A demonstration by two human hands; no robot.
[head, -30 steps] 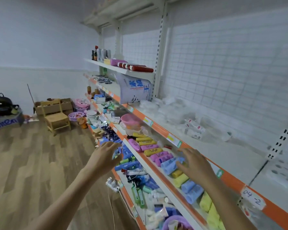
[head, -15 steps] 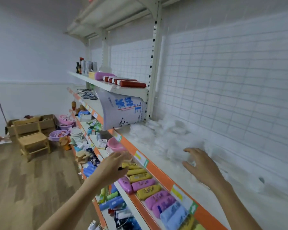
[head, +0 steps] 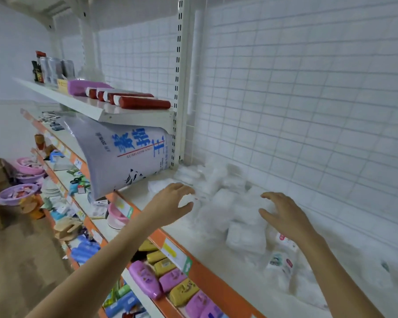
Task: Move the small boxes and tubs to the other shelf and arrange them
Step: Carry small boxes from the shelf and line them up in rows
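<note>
Packets [head: 237, 216], white and blurred, are lying heaped on the white shelf [head: 207, 255] against the wire-grid back panel [head: 296, 99]; their kind cannot be told. Left hand [head: 170, 203] is hovering at the heap's near-left edge, fingers spread and loosely bent, holding nothing. Right hand [head: 283, 216] is hovering over the heap's right side, fingers likewise spread and loose, gripping nothing. Two printed packs [head: 283, 255] with red marks are lying just right of the heap, writing unreadable. Large pale sack [head: 122, 154] is leaning out under the upper shelf [head: 97, 109], bearing blue Chinese characters and a small line reading roughly "SUMIAOWANG". Red-capped tubes [head: 133, 101] are lying on that upper shelf beside a purple box [head: 83, 87]. Orange shelf edging [head: 207, 278] is carrying yellow price tags. Below, pink and yellow soap bars [head: 170, 283] are sitting in rows. Wooden floor [head: 21, 260] and purple basins [head: 21, 191] are showing left.
</note>
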